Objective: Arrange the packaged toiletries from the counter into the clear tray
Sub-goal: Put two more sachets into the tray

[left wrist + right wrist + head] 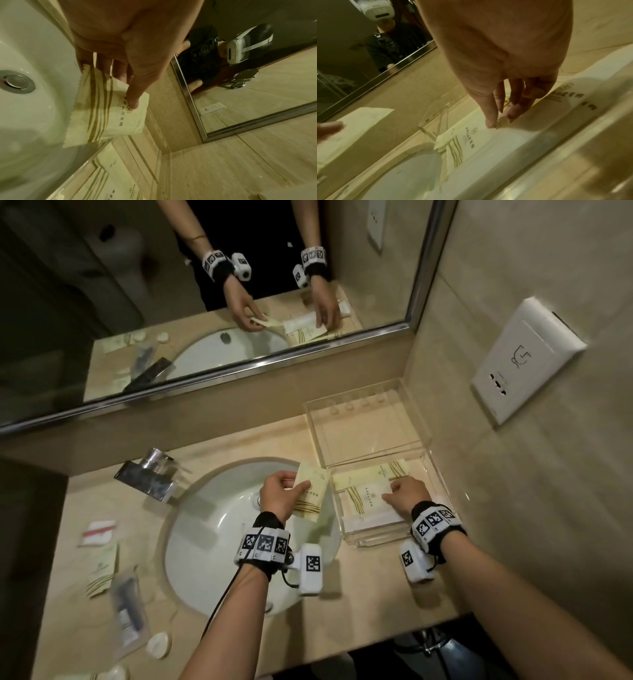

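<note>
My left hand (291, 487) pinches a cream packet with gold stripes (313, 491) over the sink's right rim, just left of the clear tray (376, 537). In the left wrist view the thumb lies on top of this packet (106, 115) and the fingers (118, 75) lie beneath. My right hand (394, 491) is inside the tray. Its thumb and forefinger (491, 119) pinch the edge of a cream packet lying there (479, 142). Several similar packets (363, 491) lie flat in the tray, whose clear lid stands open behind it.
The white sink (219, 542) and chrome faucet (150, 477) sit left of the tray. On the left counter lie a red-striped sachet (97, 532), a cream packet (102, 570), a clear bag (126, 611) and a round white piece (159, 645). A wall socket (527, 357) is on the right.
</note>
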Available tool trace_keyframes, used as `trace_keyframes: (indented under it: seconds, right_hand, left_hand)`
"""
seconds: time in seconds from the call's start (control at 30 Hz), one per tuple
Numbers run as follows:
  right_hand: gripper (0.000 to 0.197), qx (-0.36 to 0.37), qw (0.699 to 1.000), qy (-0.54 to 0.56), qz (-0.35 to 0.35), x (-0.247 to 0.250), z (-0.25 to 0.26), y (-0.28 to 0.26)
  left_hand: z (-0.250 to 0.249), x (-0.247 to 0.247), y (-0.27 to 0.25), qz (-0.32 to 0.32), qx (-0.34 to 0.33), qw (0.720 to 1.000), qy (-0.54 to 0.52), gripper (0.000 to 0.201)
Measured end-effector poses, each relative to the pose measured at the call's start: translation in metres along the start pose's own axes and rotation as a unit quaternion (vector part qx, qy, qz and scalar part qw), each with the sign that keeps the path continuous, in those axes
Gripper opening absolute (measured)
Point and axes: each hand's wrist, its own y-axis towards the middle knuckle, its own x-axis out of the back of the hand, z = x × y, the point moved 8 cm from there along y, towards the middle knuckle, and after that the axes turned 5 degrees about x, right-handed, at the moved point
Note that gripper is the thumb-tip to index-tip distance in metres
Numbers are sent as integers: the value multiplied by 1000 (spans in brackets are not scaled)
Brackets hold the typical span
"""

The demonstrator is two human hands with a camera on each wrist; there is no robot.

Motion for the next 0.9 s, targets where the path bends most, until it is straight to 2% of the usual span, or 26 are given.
trace_keyframes:
  seconds: [0.07, 0.13, 0.23, 0.37, 0.43, 0.47, 0.53, 0.6, 0.67, 0.73, 0.8, 0.9]
  right_hand:
    - [17, -2, 1000, 4, -7, 0, 2, 0]
    - [28, -4, 1000, 4, -9, -1, 4, -2]
    - [26, -5, 1000, -3, -13, -6, 6, -3]
    - [34, -9, 998, -53, -14, -7, 5, -5]
    - [36, 10, 996, -80, -43, 1, 9, -4]
    - [33, 29, 996, -54, -63, 6, 12, -3]
    - [27, 77, 990, 88, -77, 13, 23, -2]
    - [28, 140, 968, 203, -37, 18, 46, -10]
    - [31, 189, 953, 235, 37, 18, 69, -20]
    - [31, 213, 953, 205, 60, 17, 77, -24]
    - [34, 210, 963, 165, 28, 20, 67, -19]
    - [43, 126, 981, 147, -22, 27, 35, -11]
  left_hand:
    - [0, -1, 1, 2, 0, 1000, 1, 28]
    - [0, -2, 2, 3, 0, 1000, -1, 28]
    - [2, -6, 4, 11, 6, 1000, -1, 26]
    - [2, -12, 5, 29, 6, 999, 13, 21]
    - [-2, -16, 4, 38, -1, 999, 16, 23]
    - [-5, -18, 3, 41, -9, 999, 15, 25]
    - [-12, -24, 1, 50, -28, 998, 14, 25]
    - [-21, -35, -2, 69, -44, 996, 19, 24]
    - [-31, -50, -6, 93, -66, 993, 30, 22]
    - [-39, -63, -10, 116, -85, 989, 41, 21]
    - [-41, -72, -13, 128, -92, 987, 40, 20]
    - [-36, -70, -14, 90, -93, 990, 57, 17]
